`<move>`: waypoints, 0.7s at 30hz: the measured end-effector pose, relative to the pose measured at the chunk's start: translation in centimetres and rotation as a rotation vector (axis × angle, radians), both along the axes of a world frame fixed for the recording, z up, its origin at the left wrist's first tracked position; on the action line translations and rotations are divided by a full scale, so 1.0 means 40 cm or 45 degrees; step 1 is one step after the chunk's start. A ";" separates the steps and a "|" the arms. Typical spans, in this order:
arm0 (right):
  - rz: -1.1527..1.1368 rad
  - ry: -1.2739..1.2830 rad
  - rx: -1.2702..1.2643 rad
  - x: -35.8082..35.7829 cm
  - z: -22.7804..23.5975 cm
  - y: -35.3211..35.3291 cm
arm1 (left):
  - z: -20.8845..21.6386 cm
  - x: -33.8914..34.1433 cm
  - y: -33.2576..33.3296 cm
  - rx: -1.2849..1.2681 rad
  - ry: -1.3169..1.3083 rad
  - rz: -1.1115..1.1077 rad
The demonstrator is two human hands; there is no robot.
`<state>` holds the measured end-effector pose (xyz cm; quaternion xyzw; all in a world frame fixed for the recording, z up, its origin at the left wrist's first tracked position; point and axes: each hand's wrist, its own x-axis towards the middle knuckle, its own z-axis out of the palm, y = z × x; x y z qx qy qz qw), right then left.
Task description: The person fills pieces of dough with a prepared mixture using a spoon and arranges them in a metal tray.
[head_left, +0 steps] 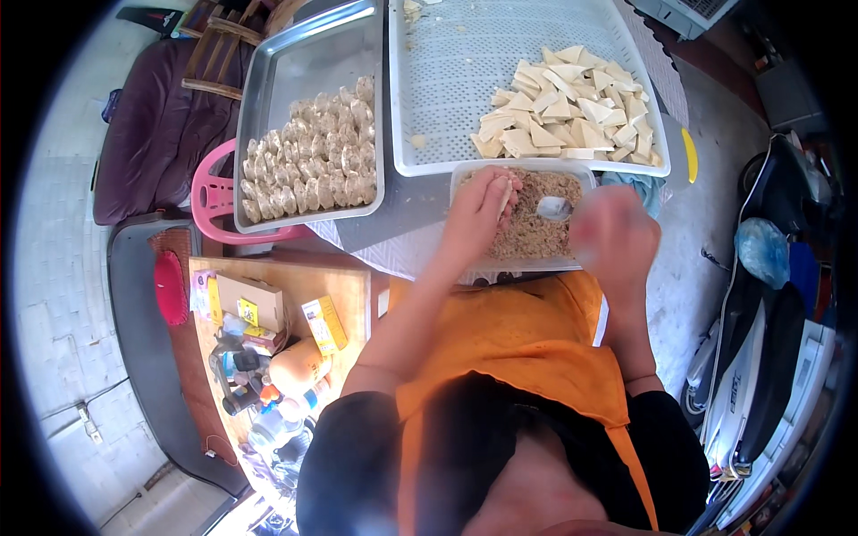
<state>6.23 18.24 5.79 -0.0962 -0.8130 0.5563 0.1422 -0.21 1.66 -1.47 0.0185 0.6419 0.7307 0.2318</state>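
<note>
My left hand [483,207] is over the left side of a clear plastic tub [536,264] of brown minced filling [520,234]. Its fingers are curled round a pale tofu piece [506,195], of which only an edge shows. My right hand [620,230] is at the tub's right edge, smeared by motion, so its fingers and anything in them cannot be made out. A whitish, shiny flat thing [554,208] lies on the filling. Beyond the tub, cut tofu wedges [572,107] are heaped in a white perforated tray [438,98].
Left of the white tray, a metal tray [304,58] bears rows of filled pieces [313,161], partly over a pink stool [210,201]. A wooden table [349,281] with boxes and bottles stands at my left. A scooter [751,375] is at my right.
</note>
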 end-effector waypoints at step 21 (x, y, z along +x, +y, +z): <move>0.222 -0.082 -0.865 -0.015 -0.122 0.057 | 0.011 0.006 0.013 0.531 -0.384 0.189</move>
